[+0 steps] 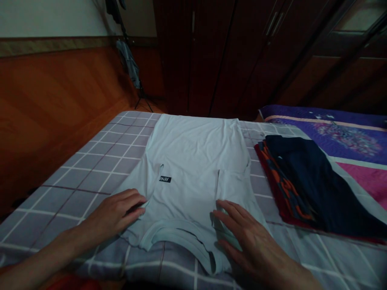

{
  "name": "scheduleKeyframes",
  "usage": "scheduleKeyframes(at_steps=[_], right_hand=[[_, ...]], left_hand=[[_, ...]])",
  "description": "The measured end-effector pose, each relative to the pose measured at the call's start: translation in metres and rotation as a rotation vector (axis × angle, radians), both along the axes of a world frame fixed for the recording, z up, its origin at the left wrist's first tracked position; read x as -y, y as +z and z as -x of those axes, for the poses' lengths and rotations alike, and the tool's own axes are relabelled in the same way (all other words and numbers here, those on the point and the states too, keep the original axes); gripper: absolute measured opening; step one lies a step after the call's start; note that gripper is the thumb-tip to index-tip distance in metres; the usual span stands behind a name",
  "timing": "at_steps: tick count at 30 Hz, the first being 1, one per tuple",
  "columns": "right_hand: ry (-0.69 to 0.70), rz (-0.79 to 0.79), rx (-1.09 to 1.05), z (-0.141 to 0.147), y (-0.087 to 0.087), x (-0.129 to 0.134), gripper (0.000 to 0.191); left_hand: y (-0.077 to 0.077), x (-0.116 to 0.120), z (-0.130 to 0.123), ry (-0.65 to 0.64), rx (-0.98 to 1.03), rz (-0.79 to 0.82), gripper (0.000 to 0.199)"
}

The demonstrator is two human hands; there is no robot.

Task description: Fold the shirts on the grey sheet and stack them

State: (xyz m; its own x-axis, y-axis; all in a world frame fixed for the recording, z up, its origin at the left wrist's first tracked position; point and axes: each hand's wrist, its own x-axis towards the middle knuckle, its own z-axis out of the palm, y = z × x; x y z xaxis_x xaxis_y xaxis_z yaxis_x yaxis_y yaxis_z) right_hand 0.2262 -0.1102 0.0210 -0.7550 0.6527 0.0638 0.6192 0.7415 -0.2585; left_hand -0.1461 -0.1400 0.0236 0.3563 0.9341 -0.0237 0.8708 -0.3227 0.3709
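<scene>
A pale, light-coloured T-shirt (187, 149) is spread on the checked bedspread, its neckline towards me and its hem at the far side. Both sleeves lie folded inward over the body. A small black label with white letters (165, 179) shows near the left sleeve's edge. My left hand (125, 207) is at the left sleeve, thumb and fingers closed on a bit of its fabric. On the right side my right hand (242, 229) rests with fingers stretched out over the other folded sleeve, the fingertips at its edge.
To the right lies a stack of folded clothes (311, 185), dark navy on top, orange-patterned and red below. Beyond it is a purple and pink floral cover (341, 133). A dark wardrobe (208, 60) stands behind the bed (99, 161), with a clothes stand (128, 60) at back left.
</scene>
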Motion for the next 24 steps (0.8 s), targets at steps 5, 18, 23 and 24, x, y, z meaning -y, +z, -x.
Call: scheduleKeyframes(at_steps=[5,18,23,24], right_hand=[[0.002,-0.083,-0.026,-0.032,0.009,0.023,0.060],[-0.185,-0.078,-0.188,-0.034,-0.013,0.013,0.030],[-0.258,-0.057,-0.091,-0.024,-0.003,0.008,0.025],[-0.221,-0.112,-0.076,-0.021,-0.004,0.011,0.028]], left_hand=[[0.001,0.027,0.023,-0.166,-0.131,-0.098,0.048],[-0.016,0.027,0.026,-0.131,-0.045,-0.297,0.021],[-0.019,0.026,0.028,-0.126,-0.080,-0.283,0.025],[-0.022,0.027,0.029,-0.156,-0.094,-0.310,0.028]])
